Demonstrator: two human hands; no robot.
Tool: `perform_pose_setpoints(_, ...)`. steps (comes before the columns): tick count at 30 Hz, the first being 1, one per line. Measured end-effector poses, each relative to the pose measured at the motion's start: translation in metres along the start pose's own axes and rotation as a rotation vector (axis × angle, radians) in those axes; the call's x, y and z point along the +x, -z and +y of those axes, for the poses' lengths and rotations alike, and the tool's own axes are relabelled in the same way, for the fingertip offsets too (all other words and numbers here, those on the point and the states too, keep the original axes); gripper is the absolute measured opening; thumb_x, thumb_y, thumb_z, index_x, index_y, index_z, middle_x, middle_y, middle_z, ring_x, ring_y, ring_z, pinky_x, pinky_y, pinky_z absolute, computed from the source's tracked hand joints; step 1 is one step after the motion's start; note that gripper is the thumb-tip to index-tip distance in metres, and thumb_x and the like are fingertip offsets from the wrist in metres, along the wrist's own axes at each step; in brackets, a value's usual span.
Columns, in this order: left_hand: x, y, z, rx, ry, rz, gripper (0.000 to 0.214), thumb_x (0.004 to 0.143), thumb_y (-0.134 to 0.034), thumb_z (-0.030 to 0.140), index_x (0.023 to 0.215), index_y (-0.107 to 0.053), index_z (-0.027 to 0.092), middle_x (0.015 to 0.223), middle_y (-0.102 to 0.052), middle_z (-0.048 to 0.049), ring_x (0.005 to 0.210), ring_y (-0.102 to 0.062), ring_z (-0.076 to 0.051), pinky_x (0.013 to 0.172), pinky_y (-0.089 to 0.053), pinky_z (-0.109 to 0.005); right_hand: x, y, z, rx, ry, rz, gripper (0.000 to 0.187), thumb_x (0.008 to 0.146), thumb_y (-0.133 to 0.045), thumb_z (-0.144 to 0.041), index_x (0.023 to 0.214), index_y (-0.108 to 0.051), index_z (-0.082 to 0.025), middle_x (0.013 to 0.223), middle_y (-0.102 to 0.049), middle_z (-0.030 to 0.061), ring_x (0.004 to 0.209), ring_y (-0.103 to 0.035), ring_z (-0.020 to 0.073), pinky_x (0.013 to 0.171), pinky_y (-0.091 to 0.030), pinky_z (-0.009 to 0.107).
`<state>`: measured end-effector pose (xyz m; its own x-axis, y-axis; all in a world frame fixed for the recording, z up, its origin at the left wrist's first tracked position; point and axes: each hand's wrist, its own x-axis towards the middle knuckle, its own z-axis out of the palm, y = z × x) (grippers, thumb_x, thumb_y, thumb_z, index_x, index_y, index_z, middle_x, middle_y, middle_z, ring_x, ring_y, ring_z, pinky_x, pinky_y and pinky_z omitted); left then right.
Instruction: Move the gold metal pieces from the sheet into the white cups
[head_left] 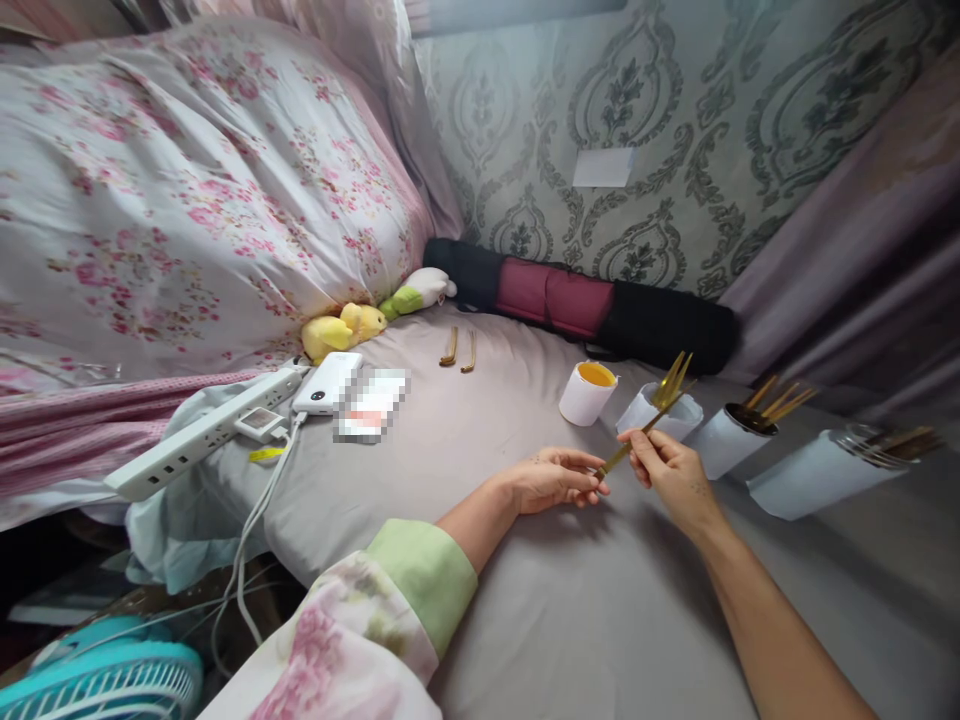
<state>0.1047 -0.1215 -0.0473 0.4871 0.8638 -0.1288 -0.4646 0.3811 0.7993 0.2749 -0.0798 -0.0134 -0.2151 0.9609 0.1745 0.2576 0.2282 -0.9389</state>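
Note:
My right hand [670,472] is closed around a gold fork [654,417], its tines pointing up and away. My left hand [556,478] pinches the lower end of that same fork's handle. Both hands rest on a grey bedsheet [480,450]. Just beyond them stand white cups in a row: one with a yellow inside [586,393], one behind the fork [660,412], one holding several gold utensils [731,438], and a tilted one with utensils [817,472]. Two gold utensils [459,350] lie loose further back on the sheet.
A floral quilt [187,190] is heaped at left, with yellow plush toys [345,330] beneath it. A white power strip [202,432], a power bank [327,382] and cables lie at the bed's edge. A black-and-red bag [592,305] lies along the wallpapered wall. A teal fan [105,680] sits bottom left.

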Motion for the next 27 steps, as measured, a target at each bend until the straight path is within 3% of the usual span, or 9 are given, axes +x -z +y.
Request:
perform_pose_setpoints(10, 0.002, 0.005, -0.003, -0.003, -0.005, -0.030, 0.047, 0.056, -0.077, 0.020, 0.099, -0.059, 0.010, 0.078, -0.063, -0.0068, 0.059, -0.058, -0.009, 0.057, -0.039, -0.023, 0.006, 0.007, -0.002, -0.051, -0.031, 0.008, 0.040, 0.074, -0.056, -0.050, 0.091, -0.061, -0.014, 0.052, -0.043, -0.0036, 0.043, -0.035, 0.0073, 0.039, -0.026, 0.021)
perform_pose_setpoints(16, 0.002, 0.006, -0.002, -0.020, 0.011, -0.018, 0.051, 0.055, -0.077, 0.021, 0.100, -0.058, 0.010, 0.079, -0.063, -0.0071, 0.061, -0.058, -0.010, 0.058, -0.040, -0.023, 0.017, 0.016, -0.013, -0.068, -0.023, 0.045, 0.038, 0.074, -0.055, -0.053, 0.086, -0.062, -0.017, 0.057, -0.047, -0.0024, 0.043, -0.037, 0.0067, 0.038, -0.028, 0.020)
perform_pose_setpoints(27, 0.001, 0.005, 0.000, -0.019, 0.037, 0.002, 0.048, 0.053, -0.078, 0.022, 0.095, -0.059, 0.010, 0.077, -0.062, -0.0061, 0.059, -0.057, -0.009, 0.057, -0.038, -0.023, 0.036, 0.035, -0.035, 0.072, -0.004, 0.248, 0.032, 0.071, -0.061, -0.047, 0.079, -0.063, -0.016, 0.063, -0.050, 0.0000, 0.046, -0.040, 0.0053, 0.036, -0.030, 0.017)
